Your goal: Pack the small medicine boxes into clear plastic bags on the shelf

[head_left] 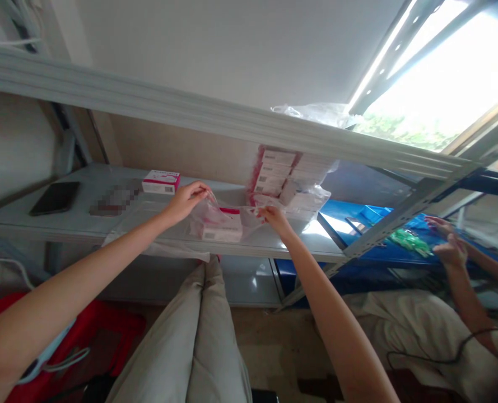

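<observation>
Both hands pinch a clear plastic bag [252,219] at opposite sides of its top. My left hand [189,197] is closed on the left edge, and my right hand [274,217] is closed on the right edge. Inside or right behind the film sits a white and pink box [221,228], near the shelf's front edge. Another white and pink box [161,182] lies on the shelf to the left of my left hand. Behind my right hand, several similar boxes [273,170] stand stacked in clear plastic. More clear plastic film [164,250] hangs over the front edge below my left forearm.
A dark flat device [55,198] lies on the left of the grey shelf [101,174]. An upper shelf beam [181,115] crosses above my hands. At right, a co-worker's hands [449,246] are near green items [410,240]. A red crate [118,330] stands lower left.
</observation>
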The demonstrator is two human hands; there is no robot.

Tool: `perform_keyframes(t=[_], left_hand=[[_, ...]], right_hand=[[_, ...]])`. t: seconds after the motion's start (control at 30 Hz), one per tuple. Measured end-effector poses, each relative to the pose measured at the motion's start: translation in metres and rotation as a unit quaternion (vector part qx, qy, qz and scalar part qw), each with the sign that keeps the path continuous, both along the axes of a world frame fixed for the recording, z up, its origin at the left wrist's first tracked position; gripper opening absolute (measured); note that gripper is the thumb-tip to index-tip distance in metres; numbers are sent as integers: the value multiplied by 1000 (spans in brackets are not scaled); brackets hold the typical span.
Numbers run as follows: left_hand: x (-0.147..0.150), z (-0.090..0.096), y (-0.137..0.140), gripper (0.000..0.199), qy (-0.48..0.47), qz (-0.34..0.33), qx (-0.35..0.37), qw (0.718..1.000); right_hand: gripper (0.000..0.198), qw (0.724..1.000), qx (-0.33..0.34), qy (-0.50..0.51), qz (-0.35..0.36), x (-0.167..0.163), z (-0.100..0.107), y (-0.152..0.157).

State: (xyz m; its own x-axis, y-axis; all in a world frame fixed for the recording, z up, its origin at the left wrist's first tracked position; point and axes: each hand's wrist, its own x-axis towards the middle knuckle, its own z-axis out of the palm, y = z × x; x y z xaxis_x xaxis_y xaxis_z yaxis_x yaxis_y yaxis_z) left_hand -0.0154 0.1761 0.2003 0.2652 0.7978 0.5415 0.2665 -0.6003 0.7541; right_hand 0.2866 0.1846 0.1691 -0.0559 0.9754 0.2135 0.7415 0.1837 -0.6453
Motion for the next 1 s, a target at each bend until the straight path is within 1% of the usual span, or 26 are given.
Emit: perform_keyframes(t=[0.07, 0.1, 0.17, 0.27, 0.4, 0.47, 0.53, 0.6, 0.67, 0.7, 0.77, 0.83, 0.93, 1.0], left_hand=[[-4, 3, 1, 18, -12, 11, 5, 1000], [-7, 6, 1, 17, -12, 20, 11, 1000], [-12, 11, 2, 15, 3, 42, 25, 999], [-20, 17, 6, 14, 51, 75, 53, 994], [-31, 22, 19, 15, 123, 98, 102, 982], [-37, 26, 26, 17, 195, 84, 108, 971], [-41, 31, 30, 20, 286, 58, 102, 951], [-46, 38, 31, 23, 355, 35, 111, 928], [-50, 44, 31, 26, 383, 18, 140, 913], [-52, 47, 31, 27, 388, 9, 154, 909], [-56, 52, 32, 28, 393, -12, 168, 904], [-59, 56, 35, 25, 396, -35, 167, 902], [-59, 64, 36, 20, 393, -55, 168, 903], [-55, 69, 32, 20, 377, -48, 183, 907]], right_hand=[[37, 993, 31, 116, 9, -3, 7, 3], [36, 988, 43, 151, 15, -6, 11, 3], [34, 980, 54, 187, 41, -14, 21, 0], [30, 966, 36, 234, 107, -29, 30, -6], [31, 943, 18, 282, 175, -48, 31, -9], [35, 942, 17, 283, 180, -57, 29, -10], [38, 935, 22, 301, 186, -67, 25, -11], [41, 912, 31, 344, 220, -76, 19, -12], [46, 885, 42, 386, 258, -83, 12, -10], [47, 875, 51, 402, 264, -85, 9, -7], [42, 865, 80, 431, 245, -86, 6, -1], [34, 854, 119, 461, 210, -85, 7, 7], [30, 840, 155, 487, 183, -85, 17, 15], [30, 834, 163, 494, 183, -86, 27, 16]])
